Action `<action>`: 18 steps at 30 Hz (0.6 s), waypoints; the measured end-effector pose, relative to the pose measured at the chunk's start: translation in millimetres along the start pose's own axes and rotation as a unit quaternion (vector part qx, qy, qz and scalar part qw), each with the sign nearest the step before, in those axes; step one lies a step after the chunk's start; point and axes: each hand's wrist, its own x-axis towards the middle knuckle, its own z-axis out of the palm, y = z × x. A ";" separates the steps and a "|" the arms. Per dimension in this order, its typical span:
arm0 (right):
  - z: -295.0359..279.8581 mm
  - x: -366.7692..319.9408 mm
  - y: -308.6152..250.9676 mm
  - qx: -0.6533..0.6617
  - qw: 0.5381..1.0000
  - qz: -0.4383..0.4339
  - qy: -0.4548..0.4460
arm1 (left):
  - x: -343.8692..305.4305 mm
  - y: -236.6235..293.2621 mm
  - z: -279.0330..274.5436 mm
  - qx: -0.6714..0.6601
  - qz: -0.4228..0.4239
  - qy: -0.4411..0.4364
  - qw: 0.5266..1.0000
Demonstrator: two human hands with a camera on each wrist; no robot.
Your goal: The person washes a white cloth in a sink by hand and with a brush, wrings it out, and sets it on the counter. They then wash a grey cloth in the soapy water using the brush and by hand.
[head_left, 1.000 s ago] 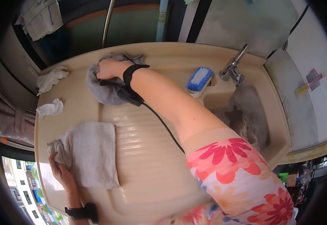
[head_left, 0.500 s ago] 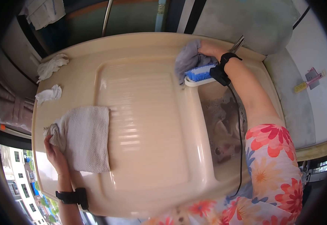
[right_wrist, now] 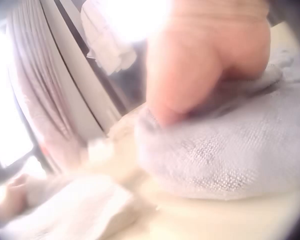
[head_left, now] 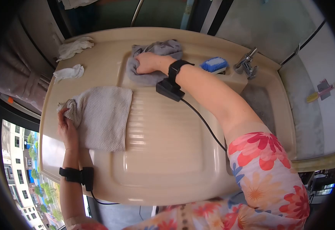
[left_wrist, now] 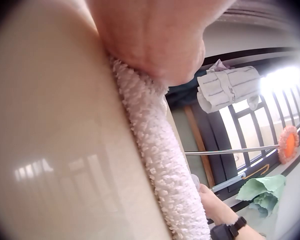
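Fingers curled, right hand (head_left: 149, 62) grips grey cloth (head_left: 142, 77), upper centre; left hand (head_left: 67, 131), pale towel (head_left: 104, 119), mid-left. Soft, light, I'd say; grab folds.

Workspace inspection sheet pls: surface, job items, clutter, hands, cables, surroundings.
Surface: beige counter, ridged in the middle; basin at right.
Job's things: grey cloth, bunched; pale cloth, textured, mostly spread.
Clutter: two crumpled white cloths at left; blue-and-white brush near faucet.
Hands: left hand holds the pale cloth's bunched end; right hand holds the grey cloth.
Cables: black cable from right wrist unit; another cable from left wrist unit.
Surroundings: curtain at left; pink-handled brush against right wall.
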 end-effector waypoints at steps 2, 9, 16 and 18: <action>0.1 -35.9 -20.4 0.020 0.999 -0.039 -0.018 | -0.3 4.6 0.2 0.008 -0.007 0.007 1.000; -16.5 -196.2 -60.2 0.008 0.952 -0.164 -0.258 | 5.8 -2.0 -2.3 0.005 -0.089 -0.027 0.996; -47.0 -179.7 -129.9 -0.055 0.959 -0.184 -0.207 | 23.3 6.0 -19.9 -0.199 -0.162 -0.148 0.955; -19.0 -168.2 -172.4 -0.012 0.962 -0.180 -0.204 | 28.5 8.7 -22.8 -0.193 -0.174 -0.159 0.953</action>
